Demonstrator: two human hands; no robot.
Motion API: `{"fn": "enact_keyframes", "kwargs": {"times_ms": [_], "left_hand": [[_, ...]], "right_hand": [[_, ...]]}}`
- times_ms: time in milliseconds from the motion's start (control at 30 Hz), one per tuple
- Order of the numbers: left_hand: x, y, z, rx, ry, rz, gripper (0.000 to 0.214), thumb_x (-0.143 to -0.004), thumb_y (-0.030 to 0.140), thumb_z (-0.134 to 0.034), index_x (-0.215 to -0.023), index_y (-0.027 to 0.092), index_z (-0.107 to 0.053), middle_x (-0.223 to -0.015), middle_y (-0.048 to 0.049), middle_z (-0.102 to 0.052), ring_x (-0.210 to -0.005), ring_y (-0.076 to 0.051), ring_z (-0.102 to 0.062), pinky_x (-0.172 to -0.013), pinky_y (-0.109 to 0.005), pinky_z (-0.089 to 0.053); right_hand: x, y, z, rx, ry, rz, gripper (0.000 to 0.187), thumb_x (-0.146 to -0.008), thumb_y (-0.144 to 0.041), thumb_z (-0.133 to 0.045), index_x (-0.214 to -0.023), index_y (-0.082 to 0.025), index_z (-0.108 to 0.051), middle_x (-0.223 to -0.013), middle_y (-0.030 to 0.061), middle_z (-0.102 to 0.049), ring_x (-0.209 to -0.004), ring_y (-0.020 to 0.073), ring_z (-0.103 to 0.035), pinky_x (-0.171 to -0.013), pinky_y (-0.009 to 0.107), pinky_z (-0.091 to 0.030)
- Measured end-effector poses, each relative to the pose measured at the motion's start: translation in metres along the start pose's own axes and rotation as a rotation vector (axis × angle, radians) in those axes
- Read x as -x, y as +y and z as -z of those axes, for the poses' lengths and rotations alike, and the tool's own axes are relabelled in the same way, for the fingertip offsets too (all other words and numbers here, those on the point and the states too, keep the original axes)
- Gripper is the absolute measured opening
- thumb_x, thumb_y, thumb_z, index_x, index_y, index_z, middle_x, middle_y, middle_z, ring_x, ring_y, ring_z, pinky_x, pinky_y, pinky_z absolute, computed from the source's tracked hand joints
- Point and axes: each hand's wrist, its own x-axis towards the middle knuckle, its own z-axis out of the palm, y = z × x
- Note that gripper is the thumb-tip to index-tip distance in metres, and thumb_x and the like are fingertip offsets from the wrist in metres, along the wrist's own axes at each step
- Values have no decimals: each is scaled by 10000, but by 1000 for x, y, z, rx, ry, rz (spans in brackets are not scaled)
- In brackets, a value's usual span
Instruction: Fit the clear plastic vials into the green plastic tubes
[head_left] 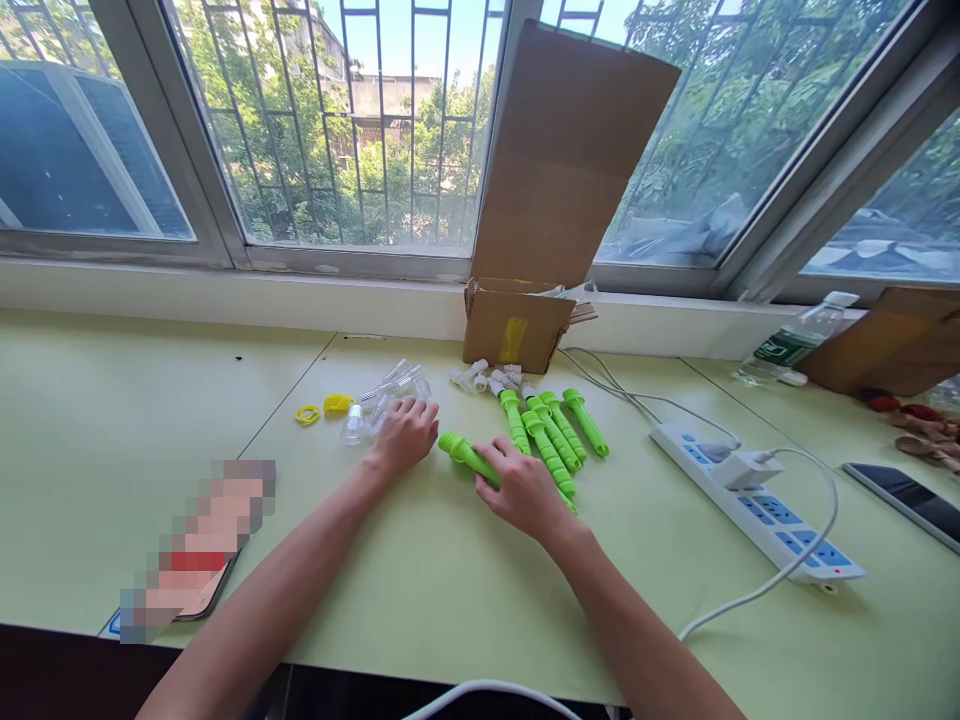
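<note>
My right hand (525, 490) is closed around a bright green ribbed plastic handle (466, 455) that lies on the pale green table (420, 590), its round end pointing left. My left hand (405, 432) reaches into a pile of small clear plastic parts (379, 400), fingers curled on them; what it grips is hidden. Several more green handles (553, 432) with white tips lie in a row just right of my right hand. Two yellow rings (322, 408) rest left of the clear parts.
A small open cardboard box (514, 325) stands by the window sill, a tall cardboard sheet (570, 150) behind it. A white power strip (757, 500) with a plugged charger lies to the right. A water bottle (795, 340), a phone (911, 500) and another phone (199, 560) at left.
</note>
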Motion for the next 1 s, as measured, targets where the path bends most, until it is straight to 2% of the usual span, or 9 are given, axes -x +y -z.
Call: {"fn": "enact_keyframes", "kwargs": {"times_ms": [533, 800, 933, 1000], "left_hand": [[-4, 2, -2, 5, -17, -14, 241, -899, 265, -424, -1062, 167, -571, -971, -114, -629, -922, -255, -549, -786, -379, -388], [-4, 4, 0, 16, -20, -33, 242, -899, 273, -425, -1065, 165, -563, -972, -116, -624, -934, -256, -545, -809, -388, -390], [-3, 6, 2, 17, -24, -35, 239, -897, 268, -426, -1070, 167, -557, -976, -116, -620, -933, -257, -543, -803, -389, -391], [-3, 6, 2, 23, -23, -36, 237, -901, 269, -421, -1072, 172, -554, -972, -115, -619, -931, -255, -543, -799, -387, -391]], "right_hand": [[0, 7, -1, -6, 5, -38, 332, -850, -291, -482, -1164, -218, -559, -1053, 66, -598, -695, 142, -574, -623, 255, -422], [0, 6, -2, -54, 25, -34, 384, -885, -276, -459, -1253, -190, -529, -999, 81, -624, -713, 164, -595, -635, 264, -438], [0, 7, -3, -120, 61, 15, 480, -905, -165, -393, -1372, -266, -438, -1053, 85, -585, -673, 143, -579, -649, 274, -466], [0, 8, -3, -158, 113, 40, 507, -891, -98, -368, -1335, -308, -492, -1118, 92, -535, -691, 129, -579, -687, 282, -481]]}}
